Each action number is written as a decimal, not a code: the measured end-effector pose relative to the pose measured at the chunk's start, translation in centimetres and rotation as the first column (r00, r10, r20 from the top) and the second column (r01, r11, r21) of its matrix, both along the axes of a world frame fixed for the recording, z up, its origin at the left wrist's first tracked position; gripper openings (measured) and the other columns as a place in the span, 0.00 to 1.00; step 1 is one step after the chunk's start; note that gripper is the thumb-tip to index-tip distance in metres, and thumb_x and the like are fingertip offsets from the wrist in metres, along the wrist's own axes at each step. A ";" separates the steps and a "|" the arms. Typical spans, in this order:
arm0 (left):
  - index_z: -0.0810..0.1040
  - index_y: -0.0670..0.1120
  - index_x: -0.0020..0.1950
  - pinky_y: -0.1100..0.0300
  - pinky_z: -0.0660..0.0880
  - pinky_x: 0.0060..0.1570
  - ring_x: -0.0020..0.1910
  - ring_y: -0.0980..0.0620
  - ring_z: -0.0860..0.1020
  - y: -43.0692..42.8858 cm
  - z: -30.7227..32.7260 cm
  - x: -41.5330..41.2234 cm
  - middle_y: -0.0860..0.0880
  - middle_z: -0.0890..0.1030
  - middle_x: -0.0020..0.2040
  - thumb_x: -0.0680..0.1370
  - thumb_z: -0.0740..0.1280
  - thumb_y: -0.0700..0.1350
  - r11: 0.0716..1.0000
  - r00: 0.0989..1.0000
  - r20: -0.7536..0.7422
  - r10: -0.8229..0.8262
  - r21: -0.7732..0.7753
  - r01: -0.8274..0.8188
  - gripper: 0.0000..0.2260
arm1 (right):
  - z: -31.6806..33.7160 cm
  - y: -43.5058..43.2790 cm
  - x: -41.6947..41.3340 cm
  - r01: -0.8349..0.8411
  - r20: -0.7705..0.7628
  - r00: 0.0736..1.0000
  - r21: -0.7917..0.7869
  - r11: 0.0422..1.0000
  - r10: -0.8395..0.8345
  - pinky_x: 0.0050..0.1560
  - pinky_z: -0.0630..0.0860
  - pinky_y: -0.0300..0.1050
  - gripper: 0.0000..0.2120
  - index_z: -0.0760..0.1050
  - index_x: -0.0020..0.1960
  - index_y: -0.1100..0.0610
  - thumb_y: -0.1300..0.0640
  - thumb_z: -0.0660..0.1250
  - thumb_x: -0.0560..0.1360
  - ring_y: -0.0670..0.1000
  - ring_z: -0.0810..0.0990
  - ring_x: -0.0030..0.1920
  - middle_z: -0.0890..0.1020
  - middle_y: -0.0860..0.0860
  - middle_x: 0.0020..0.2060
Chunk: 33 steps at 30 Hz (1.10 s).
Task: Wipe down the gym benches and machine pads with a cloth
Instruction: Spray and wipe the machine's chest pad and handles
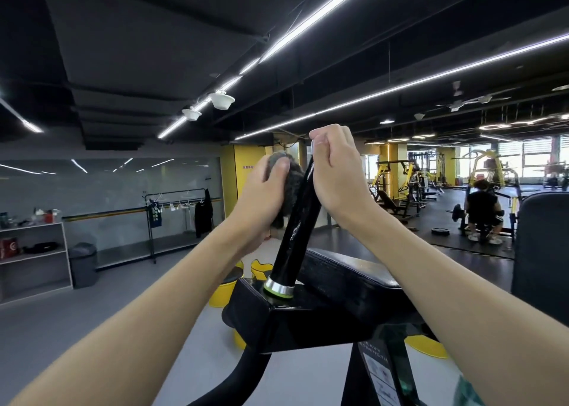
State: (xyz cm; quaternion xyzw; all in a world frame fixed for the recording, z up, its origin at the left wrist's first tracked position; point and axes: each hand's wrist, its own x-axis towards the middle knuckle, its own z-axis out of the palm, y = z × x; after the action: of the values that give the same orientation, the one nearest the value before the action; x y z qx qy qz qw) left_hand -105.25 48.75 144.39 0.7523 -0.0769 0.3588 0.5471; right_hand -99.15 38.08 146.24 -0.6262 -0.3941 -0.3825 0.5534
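- Far left: shelf (34, 261) and bin (82, 264) by the wall, well apart from the work.
- Left hand (261, 196) grips a grey cloth (291, 187), bunched in the palm and pressed to the left side of the handle (295, 236) near its top; likely wadded for firmer rubbing.
- Handle is black, tilted, and rises from a silver collar on the machine.
- Right hand (335, 171) is curled round the handle tip, probably steadying it against the wiping push.
- Pad (348, 273) lies just behind the handle, untouched now.
- Far right: seated person (482, 211), well apart.
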 end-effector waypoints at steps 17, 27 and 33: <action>0.74 0.39 0.46 0.59 0.66 0.34 0.31 0.54 0.69 3.1 -4.8 -4.2 0.51 0.71 0.33 0.85 0.56 0.49 0.840 0.976 -0.147 0.160 0.540 -0.056 0.16 | -0.3 0.3 0.1 -0.068 -0.015 0.998 0.055 0.996 0.069 0.44 0.68 0.30 0.11 0.73 0.52 0.61 0.60 0.53 0.84 0.49 0.73 0.48 0.72 0.50 0.48; 0.75 0.40 0.46 0.67 0.67 0.29 0.28 0.60 0.70 -1.8 1.3 -0.2 0.51 0.73 0.34 0.85 0.54 0.46 0.952 0.980 0.089 0.177 0.237 -0.194 0.15 | -0.6 0.4 0.6 -0.049 0.021 0.999 0.065 0.997 0.047 0.45 0.67 0.29 0.10 0.73 0.52 0.60 0.61 0.53 0.83 0.44 0.72 0.46 0.73 0.50 0.47; 0.70 0.45 0.38 0.69 0.63 0.28 0.25 0.60 0.66 -0.3 -1.1 -1.4 0.54 0.69 0.30 0.86 0.54 0.45 0.873 0.978 0.111 0.179 0.441 -0.210 0.17 | -0.6 0.4 0.6 -0.040 0.022 0.999 0.059 0.997 0.038 0.44 0.67 0.27 0.11 0.73 0.53 0.60 0.60 0.52 0.84 0.44 0.72 0.46 0.73 0.50 0.48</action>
State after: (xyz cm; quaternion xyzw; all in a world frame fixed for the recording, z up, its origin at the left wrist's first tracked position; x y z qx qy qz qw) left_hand -106.66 48.46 143.32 0.8499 -0.0999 0.4093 0.3165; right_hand -98.53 38.44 145.62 -0.5978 -0.4004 -0.3896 0.5749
